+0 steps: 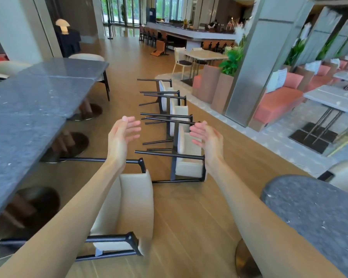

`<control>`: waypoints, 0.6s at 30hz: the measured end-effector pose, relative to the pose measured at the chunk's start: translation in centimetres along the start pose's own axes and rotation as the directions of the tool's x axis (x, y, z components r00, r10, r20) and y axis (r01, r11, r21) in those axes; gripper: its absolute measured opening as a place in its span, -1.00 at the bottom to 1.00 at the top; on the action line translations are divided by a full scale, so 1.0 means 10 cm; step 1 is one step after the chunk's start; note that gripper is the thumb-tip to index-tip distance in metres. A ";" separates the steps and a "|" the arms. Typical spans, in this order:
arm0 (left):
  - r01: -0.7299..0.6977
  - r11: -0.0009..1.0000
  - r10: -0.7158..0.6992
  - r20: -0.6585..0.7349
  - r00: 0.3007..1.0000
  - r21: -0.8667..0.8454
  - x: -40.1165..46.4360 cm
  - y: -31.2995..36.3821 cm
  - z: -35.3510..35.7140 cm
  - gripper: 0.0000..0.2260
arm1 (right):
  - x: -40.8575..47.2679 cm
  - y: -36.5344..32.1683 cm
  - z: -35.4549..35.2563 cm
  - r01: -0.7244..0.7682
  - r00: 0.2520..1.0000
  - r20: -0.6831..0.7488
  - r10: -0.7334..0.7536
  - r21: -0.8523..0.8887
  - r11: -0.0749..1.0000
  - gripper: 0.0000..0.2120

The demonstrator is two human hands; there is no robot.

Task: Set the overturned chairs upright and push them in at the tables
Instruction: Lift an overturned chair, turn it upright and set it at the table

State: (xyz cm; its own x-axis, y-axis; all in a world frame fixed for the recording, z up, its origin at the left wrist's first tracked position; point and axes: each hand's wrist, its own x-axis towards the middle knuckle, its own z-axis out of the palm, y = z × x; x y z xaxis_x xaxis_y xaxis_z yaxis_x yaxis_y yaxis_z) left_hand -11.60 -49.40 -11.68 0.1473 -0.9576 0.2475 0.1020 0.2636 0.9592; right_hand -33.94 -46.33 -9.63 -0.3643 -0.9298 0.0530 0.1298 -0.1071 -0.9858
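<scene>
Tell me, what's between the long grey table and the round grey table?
In the head view, an overturned chair lies on the wooden floor between the long grey table and the round grey table, closer to the long one. Both forearms cross above it.

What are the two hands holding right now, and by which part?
Nothing. The left hand and right hand are both open in the air, palms facing each other, above the overturned chairs on the floor, not touching any of them.
</scene>
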 end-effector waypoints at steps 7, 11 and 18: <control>0.027 0.999 -0.032 -0.212 0.977 -0.030 1.10 -0.62 0.26 -0.62 | 1.56 0.43 0.26 -0.050 0.985 0.165 0.060 -0.066 0.997 -0.68; 0.048 0.998 -0.065 -0.404 0.912 -0.052 1.53 -0.83 0.17 -0.64 | 2.33 0.62 0.75 -0.113 0.932 0.333 0.143 -0.108 0.988 -0.70; 0.058 0.997 -0.073 -0.681 0.729 -0.045 1.81 -1.29 -0.40 -0.67 | 3.04 1.14 1.74 -0.149 0.762 0.600 0.243 -0.203 0.968 -0.73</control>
State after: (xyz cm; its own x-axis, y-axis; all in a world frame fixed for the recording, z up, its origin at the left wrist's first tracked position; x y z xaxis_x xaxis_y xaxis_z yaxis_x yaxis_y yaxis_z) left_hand -6.30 -69.71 -20.13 0.7695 -0.6384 0.0176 0.1544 0.2128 0.9648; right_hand -27.55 -81.96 -16.46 0.3072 -0.9460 -0.1034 -0.0073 0.1063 -0.9943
